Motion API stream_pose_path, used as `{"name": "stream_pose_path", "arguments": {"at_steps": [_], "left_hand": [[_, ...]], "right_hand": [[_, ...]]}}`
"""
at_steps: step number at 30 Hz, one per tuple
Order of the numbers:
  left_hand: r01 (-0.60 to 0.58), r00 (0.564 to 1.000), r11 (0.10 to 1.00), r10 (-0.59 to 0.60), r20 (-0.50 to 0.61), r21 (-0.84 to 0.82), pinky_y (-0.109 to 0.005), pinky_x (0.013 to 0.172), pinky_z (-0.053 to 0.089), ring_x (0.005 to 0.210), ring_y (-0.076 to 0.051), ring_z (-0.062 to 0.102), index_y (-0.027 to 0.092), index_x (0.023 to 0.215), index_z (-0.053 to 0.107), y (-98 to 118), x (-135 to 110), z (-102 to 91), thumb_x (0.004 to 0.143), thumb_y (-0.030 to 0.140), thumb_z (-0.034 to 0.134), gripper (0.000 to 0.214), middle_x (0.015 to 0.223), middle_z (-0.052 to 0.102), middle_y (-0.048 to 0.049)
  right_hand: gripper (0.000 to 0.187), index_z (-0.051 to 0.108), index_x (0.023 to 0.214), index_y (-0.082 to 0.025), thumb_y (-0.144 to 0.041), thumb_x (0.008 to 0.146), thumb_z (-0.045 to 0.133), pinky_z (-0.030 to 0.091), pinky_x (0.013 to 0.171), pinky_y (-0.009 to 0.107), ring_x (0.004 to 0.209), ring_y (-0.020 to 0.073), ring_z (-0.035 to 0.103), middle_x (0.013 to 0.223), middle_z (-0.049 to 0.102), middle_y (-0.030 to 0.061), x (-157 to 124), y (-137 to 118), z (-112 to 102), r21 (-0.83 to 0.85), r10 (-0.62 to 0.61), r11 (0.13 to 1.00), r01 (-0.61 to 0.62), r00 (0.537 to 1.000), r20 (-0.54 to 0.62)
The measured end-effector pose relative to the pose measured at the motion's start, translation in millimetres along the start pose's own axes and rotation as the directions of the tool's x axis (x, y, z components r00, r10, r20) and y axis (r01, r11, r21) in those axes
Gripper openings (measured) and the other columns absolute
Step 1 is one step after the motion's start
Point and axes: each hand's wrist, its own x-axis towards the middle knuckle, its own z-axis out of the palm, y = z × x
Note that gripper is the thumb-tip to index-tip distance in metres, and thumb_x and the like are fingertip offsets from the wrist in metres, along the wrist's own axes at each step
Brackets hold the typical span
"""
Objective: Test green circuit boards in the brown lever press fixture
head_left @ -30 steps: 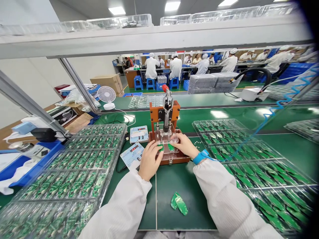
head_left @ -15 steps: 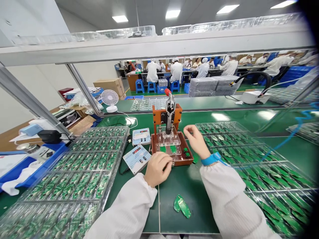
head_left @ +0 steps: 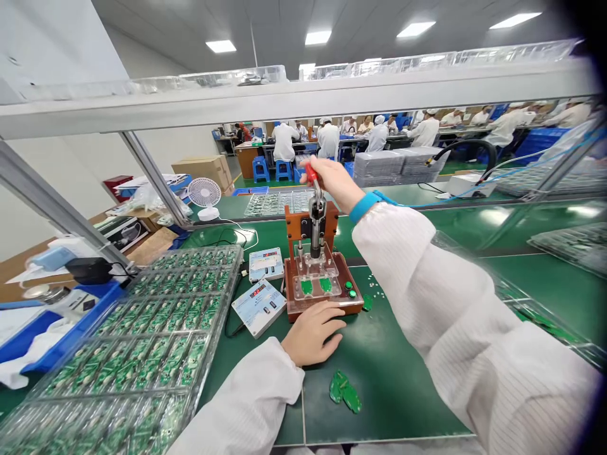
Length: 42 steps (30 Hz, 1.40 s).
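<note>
My right hand (head_left: 334,180) is closed around the red handle (head_left: 311,172) of the toggle clamp (head_left: 317,212). The clamp sits on top of a brown test fixture (head_left: 296,308). Two green circuit boards (head_left: 325,285) lie side by side in the fixture's clear plate, under a raised clear pressing plate. My left hand (head_left: 315,335) rests at the fixture's front edge, fingers spread, holding nothing. Two overlapping loose green boards (head_left: 345,392) lie on the bench in front. Another green board (head_left: 367,303) lies beside the fixture's right side, near two green buttons (head_left: 349,289).
Left of the fixture are two white meter boxes (head_left: 260,306) with red digits. A clear tray (head_left: 190,303) of circuit boards fills the left. My right sleeve partly hides another board tray (head_left: 545,322). Behind stand a small fan (head_left: 203,193) and a low shelf beam (head_left: 284,104).
My right hand has moved up from beside the fixture to the red handle, which is now more upright. My left hand has drawn back slightly from the fixture's front, its fingers spreading.
</note>
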Motion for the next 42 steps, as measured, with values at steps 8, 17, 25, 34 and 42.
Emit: {"name": "stream_pose_path", "arguments": {"at_steps": [8,17,25,34,42], "left_hand": [[0.005,1.0,1.0,-0.005,0.005,0.014,-0.044,0.111,0.051,0.127,-0.025,0.059,0.018,0.108,0.068,-1.3,2.4,3.1,0.1,0.02,0.052,0.018,0.115,0.072,-0.0092],[0.037,0.999,0.999,-0.037,0.012,0.005,-0.043,0.11,0.05,0.125,-0.025,0.06,0.018,0.114,0.067,1.4,5.3,2.4,0.101,0.018,0.05,0.021,0.114,0.072,-0.0078],[0.057,0.998,0.998,-0.057,-0.025,0.001,-0.04,0.105,0.053,0.118,-0.022,0.063,0.02,0.106,0.07,2.5,6.9,5.9,0.101,0.019,0.051,0.02,0.108,0.075,-0.0058],[0.06,0.998,0.998,-0.06,-0.012,0.012,-0.037,0.102,0.053,0.117,-0.023,0.064,0.019,0.107,0.071,-5.9,1.1,14.4,0.098,0.019,0.053,0.02,0.111,0.075,-0.0062],[0.116,0.942,0.986,-0.148,-0.3,-0.121,-0.031,0.085,0.059,0.093,-0.017,0.071,0.02,0.097,0.068,11.3,8.4,-2.8,0.099,0.015,0.052,0.017,0.095,0.076,-0.0048]], "right_hand": [[0.035,0.055,0.139,-0.029,-0.034,0.109,0.037,0.052,0.106,0.043,0.121,0.0222,0.064,0.129,0.068,0.003,-121.0,-48.5,9.7,-0.38,-0.482,0.826,0.416,0.871,-0.095],[0.046,0.053,0.143,-0.035,-0.013,0.104,0.044,0.053,0.108,0.045,0.128,0.0236,0.062,0.133,0.068,0.0037,-167.6,-9.5,26.8,-0.444,-0.565,0.77,0.459,0.813,-0.139],[0.055,0.051,0.147,-0.036,-0.008,0.1,0.05,0.05,0.117,0.054,0.142,0.0275,0.052,0.146,0.061,0.0018,-185.3,27.0,35.1,-0.279,-0.525,0.831,0.482,0.845,-0.105],[0.057,0.054,0.145,-0.038,-0.005,0.099,0.048,0.049,0.118,0.056,0.144,0.028,0.049,0.145,0.061,-0.0001,-188.3,36.2,44.3,-0.125,-0.482,0.876,0.466,0.855,-0.191],[0.063,0.053,0.146,-0.038,0.0,0.096,0.049,0.05,0.117,0.053,0.143,0.0264,0.05,0.144,0.062,0.0004,-185.0,36.0,43.8,-0.104,-0.512,0.859,0.502,0.838,-0.187]]}}
